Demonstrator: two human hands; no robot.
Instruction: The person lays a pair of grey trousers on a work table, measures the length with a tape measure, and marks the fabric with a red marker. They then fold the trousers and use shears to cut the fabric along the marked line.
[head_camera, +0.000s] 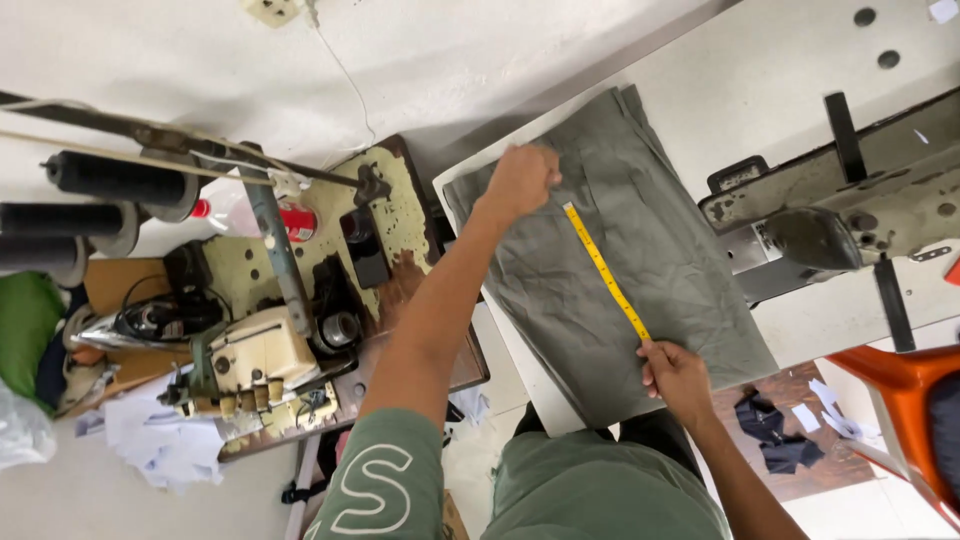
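Fingers of both hands pinch yellow tape measure (606, 273) ends: left hand (520, 180) at 11 o'clock, right hand (677, 377) at 5, tape stretched across grey-green trousers (640, 215) on white table (760, 70). Sewing machine (850, 210) at 3, overlock machine (255, 365) at 8.

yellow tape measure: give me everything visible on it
The yellow tape measure is a narrow flexible strip with fine dark markings, too small to read. It lies pulled straight and flat, diagonally across the folded grey-green fabric on the white table. The left hand pins its far end; the right hand pinches its near end at the fabric's edge.
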